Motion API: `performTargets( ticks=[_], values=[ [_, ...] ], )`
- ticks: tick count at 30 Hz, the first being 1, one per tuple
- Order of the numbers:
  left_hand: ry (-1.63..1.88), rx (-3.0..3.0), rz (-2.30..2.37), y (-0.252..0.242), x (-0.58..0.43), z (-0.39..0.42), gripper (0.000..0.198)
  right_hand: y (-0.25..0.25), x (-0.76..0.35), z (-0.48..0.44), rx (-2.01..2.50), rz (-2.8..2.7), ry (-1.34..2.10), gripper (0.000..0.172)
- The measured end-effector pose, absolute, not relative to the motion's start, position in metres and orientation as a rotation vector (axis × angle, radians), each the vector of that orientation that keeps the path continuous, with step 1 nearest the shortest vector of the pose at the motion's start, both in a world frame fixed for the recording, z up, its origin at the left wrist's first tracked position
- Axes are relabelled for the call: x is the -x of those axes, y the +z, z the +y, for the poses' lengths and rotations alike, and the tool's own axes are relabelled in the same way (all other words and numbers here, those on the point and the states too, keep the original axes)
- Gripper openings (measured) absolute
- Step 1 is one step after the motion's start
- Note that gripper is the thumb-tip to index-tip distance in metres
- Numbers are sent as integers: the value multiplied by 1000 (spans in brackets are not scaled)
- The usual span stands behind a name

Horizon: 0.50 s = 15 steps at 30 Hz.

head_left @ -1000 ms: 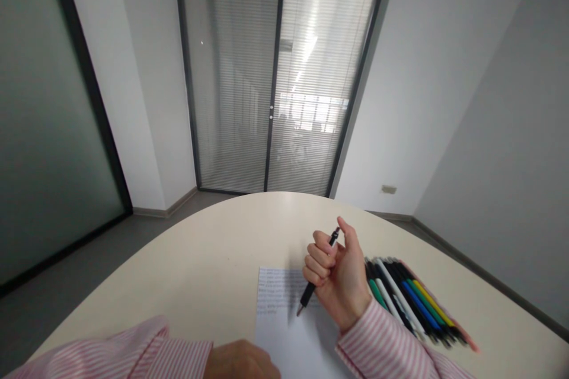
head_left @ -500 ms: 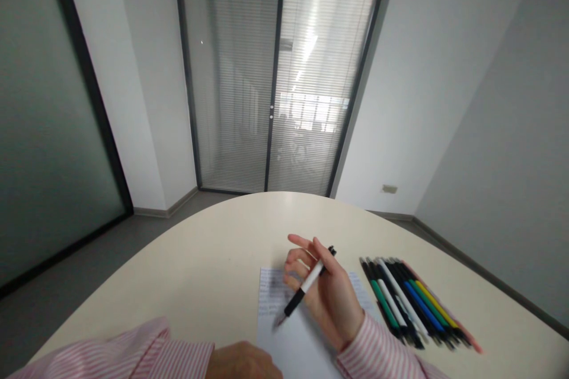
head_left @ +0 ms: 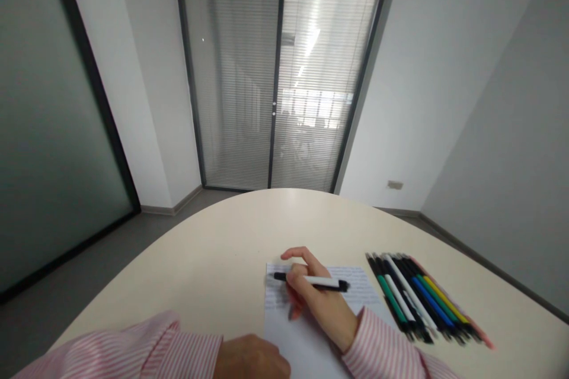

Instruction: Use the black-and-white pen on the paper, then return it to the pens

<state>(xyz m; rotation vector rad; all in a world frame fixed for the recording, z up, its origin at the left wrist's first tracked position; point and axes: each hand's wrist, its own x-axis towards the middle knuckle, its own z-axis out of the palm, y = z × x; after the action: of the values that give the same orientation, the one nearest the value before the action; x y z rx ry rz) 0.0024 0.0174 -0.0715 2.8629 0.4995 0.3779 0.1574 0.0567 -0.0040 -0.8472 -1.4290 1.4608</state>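
Note:
My right hand (head_left: 317, 302) is over a white sheet of paper (head_left: 306, 343) with several lines of writing near its top edge. It grips a black and white pen (head_left: 311, 280) that lies almost level, tip pointing left, between the thumb and curled fingers. My left hand (head_left: 251, 358) rests at the bottom edge of the view, on the lower left part of the paper; only its back shows and the fingers are hidden. Both arms wear pink-and-white striped sleeves.
A row of several pens (head_left: 420, 299), black, green, white, blue and yellow, lies on the cream round table (head_left: 213, 260) to the right of the paper. Beyond the table are a grey floor, a glass door with blinds (head_left: 278, 77) and white walls.
My right hand has dropped lower onto the paper and turned the pen from upright to nearly level, tip now to the left. The view has tilted slightly down.

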Motion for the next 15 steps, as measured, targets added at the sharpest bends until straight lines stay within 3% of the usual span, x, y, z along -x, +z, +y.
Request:
performTargets(
  ticks=[9,13,15],
  values=[
    [290,-2903,483,-76,-1,18,80,-3,-155,58,963,-1503,1449,34],
    [291,-2901,450,-71,-1,17,81,-5,-155,59,1062,-1580,1351,11],
    [297,-2902,439,-68,-2,16,84,-8,-155,58,1115,-1639,1278,15]
  ],
)
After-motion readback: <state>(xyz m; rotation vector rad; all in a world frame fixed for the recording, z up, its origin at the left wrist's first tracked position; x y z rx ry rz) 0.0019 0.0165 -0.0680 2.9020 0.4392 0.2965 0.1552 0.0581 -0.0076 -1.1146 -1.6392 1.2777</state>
